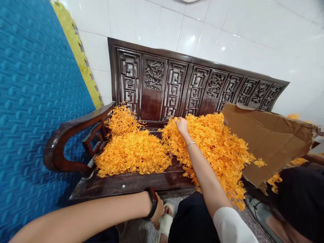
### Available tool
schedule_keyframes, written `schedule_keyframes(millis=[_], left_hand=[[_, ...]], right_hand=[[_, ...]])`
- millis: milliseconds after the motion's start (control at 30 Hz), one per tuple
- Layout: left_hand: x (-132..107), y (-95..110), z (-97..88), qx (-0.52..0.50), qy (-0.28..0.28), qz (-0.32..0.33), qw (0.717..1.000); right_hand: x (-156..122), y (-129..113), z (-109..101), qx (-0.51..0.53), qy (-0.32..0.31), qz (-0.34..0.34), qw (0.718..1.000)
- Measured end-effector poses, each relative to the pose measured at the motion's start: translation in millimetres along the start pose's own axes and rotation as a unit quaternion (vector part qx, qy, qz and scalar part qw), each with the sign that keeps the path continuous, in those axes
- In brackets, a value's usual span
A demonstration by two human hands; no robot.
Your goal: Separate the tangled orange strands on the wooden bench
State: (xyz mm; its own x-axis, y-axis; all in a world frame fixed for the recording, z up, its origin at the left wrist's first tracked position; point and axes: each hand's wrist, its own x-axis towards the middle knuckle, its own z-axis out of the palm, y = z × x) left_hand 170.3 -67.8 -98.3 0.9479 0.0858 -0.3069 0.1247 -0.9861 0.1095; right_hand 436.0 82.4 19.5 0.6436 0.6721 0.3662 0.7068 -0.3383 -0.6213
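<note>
Two heaps of thin orange plastic sprigs lie on a dark carved wooden bench (131,184). The smaller heap (131,150) is on the left, the bigger one (215,148) on the right. My right hand (181,125) reaches forward to the upper left edge of the bigger heap, fingers curled into the sprigs and closed on some of them. A thin bracelet circles that wrist. My left hand (159,213), with a black band on its wrist, hangs low below the bench's front edge, against my foot in a pale sandal (165,222). Its fingers are hidden.
A torn sheet of brown cardboard (268,138) leans on the right end of the bench, with more orange sprigs behind and under it. A blue foam mat (32,101) edged with a yellow one stands at the left. White tiled wall behind. Another person's dark clothing (298,199) shows at right.
</note>
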Motion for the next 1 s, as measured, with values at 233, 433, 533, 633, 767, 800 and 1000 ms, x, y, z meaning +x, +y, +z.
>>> schedule_keyframes(millis=[233, 433, 533, 633, 767, 800, 1000], left_hand=[[4.6, -1.1, -18.3, 0.08, -0.016, 0.051, 0.995], [23.3, -7.9, -48.1, 0.061, 0.131, 0.054, 0.988], [37.8, -11.0, -60.5, 0.033, 0.189, 0.008, 0.981], [54.3, -12.5, -78.0, -0.005, 0.241, -0.05, 0.969], [82.9, -15.1, -116.4, -0.15, 0.309, -0.115, 0.932], [91.6, -16.5, -126.4, -0.165, 0.301, -0.123, 0.931], [144.1, -35.3, -147.2, -0.16, 0.215, -0.127, 0.955]], right_hand=[[28.0, 8.6, -36.7, 0.236, 0.138, 0.059, 0.96], [32.5, 14.8, -60.9, 0.362, 0.181, 0.066, 0.912], [30.4, 6.8, -67.5, 0.393, 0.178, 0.05, 0.901], [26.7, -4.9, -69.1, 0.395, 0.179, 0.045, 0.9], [22.1, -14.7, -70.8, 0.354, 0.153, 0.055, 0.921], [21.3, -15.2, -72.7, 0.335, 0.138, 0.059, 0.93], [18.1, -2.4, -98.7, 0.174, 0.087, 0.057, 0.979]])
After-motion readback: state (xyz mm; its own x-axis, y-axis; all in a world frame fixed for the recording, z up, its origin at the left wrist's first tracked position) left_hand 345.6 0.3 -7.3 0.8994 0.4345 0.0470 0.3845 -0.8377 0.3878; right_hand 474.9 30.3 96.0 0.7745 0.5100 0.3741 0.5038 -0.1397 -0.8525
